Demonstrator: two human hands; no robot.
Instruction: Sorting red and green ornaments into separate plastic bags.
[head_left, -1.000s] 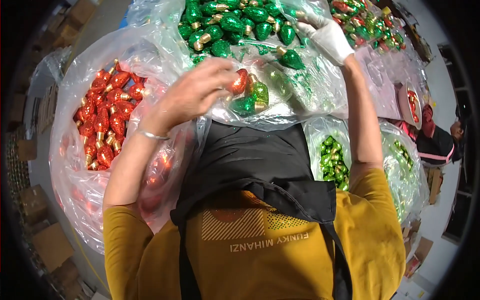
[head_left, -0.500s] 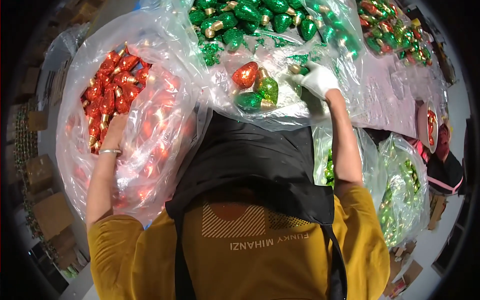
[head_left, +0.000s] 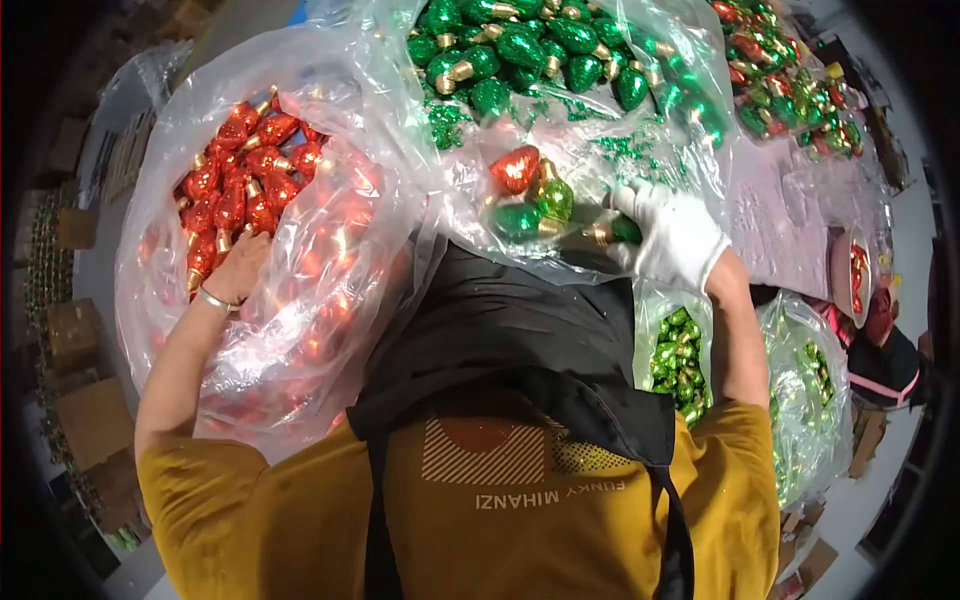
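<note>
My left hand, a bracelet on its wrist, reaches into a big clear bag of red foil bulb-shaped ornaments; its fingers are hidden among them. My right hand, in a white glove, grips a dark green ornament with a gold cap. Right beside it on clear plastic lie one red ornament, a light green one and a dark green one. A mustard shirt and black apron fill the lower picture.
A heap of dark green ornaments lies beyond the small group. Bags of light green ornaments hang at my right. Mixed ornaments cover the far right, where another person sits. Cardboard boxes stand at the left.
My left hand left the red ornament at the centre and moved left into the red bag. My right hand dropped from the far green heap to the small group.
</note>
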